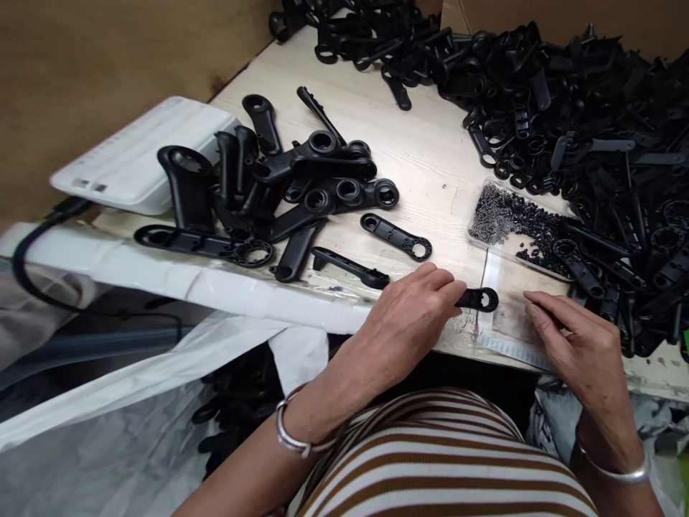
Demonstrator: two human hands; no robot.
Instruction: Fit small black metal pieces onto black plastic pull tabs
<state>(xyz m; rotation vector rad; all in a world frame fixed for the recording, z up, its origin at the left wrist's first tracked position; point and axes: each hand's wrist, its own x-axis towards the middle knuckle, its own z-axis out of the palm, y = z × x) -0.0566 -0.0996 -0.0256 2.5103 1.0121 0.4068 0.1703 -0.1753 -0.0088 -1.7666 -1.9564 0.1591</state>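
My left hand [412,319] is closed on one end of a black plastic lever part [481,299], whose ringed end points right, low over the table's front edge. To the right, my right hand [578,345] has thumb and index finger brought together in a pinch; whatever is between the tips is too small to make out. A clear tray [476,239] holding small dark pieces lies beyond my right hand. Just behind my left hand, one similar black lever [395,235] lies flat, and another [349,267] rests on its side.
A loose pile of black levers [301,169] covers the left of the table [425,143], beside a white box-shaped device [145,154] with a black cable. A large heap of black parts [538,93] fills the back and right. Cardboard stands behind.
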